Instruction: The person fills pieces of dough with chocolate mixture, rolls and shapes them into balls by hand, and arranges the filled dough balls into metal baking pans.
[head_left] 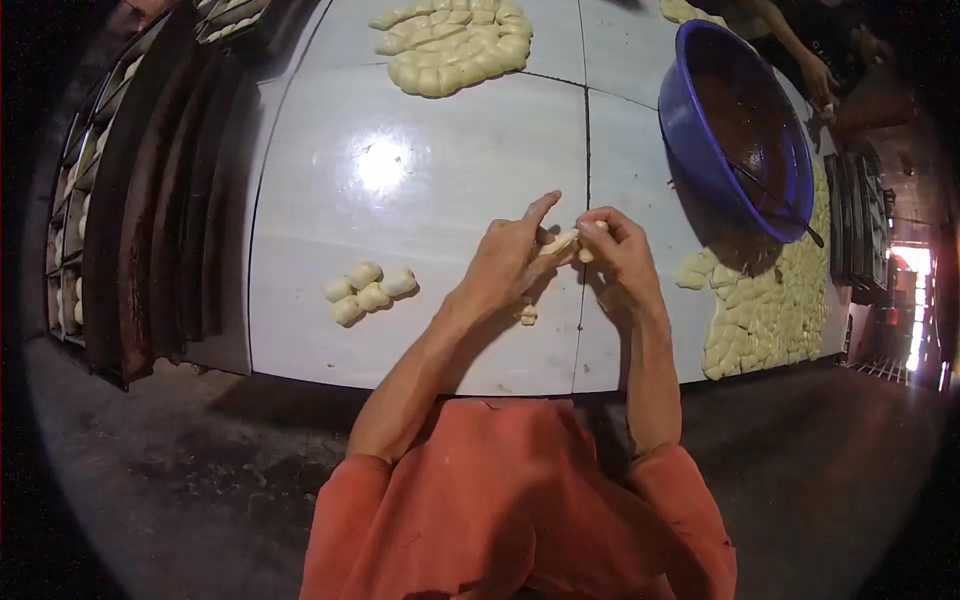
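Over the white tabletop [430, 170], both hands grip a pale piece of dough [562, 244]. My left hand [503, 262] is closed on one end, with one finger pointing up and away. The fingers of my right hand [624, 258] pinch the other end, where a small lump sticks out below. Just under my hands, a small scrap of dough [527, 315] lies on the table. To the left of my left hand sits a cluster of several round dough balls [372, 295], touching one another.
A large blue-purple basin [680, 130] with a long-handled tool stands at the right. Flattened dough pieces [765, 315] cover the right edge, with more dough [460, 50] at the back. Dark trays [150, 200] stand at left. Another person's hand [818, 80] shows beyond the basin.
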